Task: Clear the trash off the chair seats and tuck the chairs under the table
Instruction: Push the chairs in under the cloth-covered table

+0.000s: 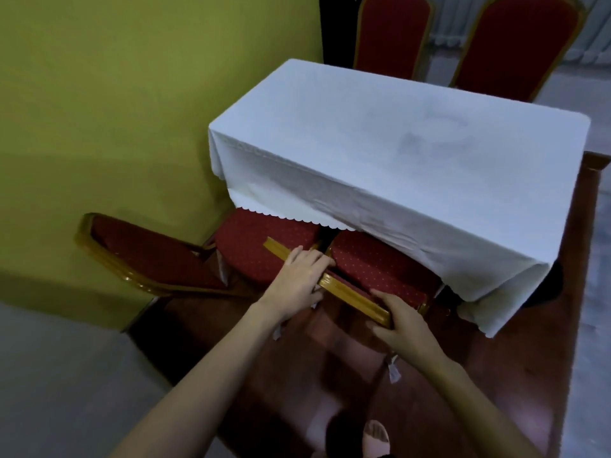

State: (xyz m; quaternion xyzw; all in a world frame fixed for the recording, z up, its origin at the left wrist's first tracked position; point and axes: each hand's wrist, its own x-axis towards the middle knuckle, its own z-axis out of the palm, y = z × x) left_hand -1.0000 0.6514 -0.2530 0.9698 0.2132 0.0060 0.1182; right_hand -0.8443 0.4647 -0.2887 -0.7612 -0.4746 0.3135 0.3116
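Head view, steep downward, close above table (396,153).

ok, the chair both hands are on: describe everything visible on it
The chair has a red seat cushion with small pale dots and a glossy gold, metal-looking frame. It is seen from above and behind, so its backrest top rail runs diagonally across the picture. The left hand lies over the rail's upper part and the right hand grips its lower end. The seat's front sits under the tablecloth hem. No trash shows on the visible seat. A second chair stands close on its left. Its legs are mostly hidden.
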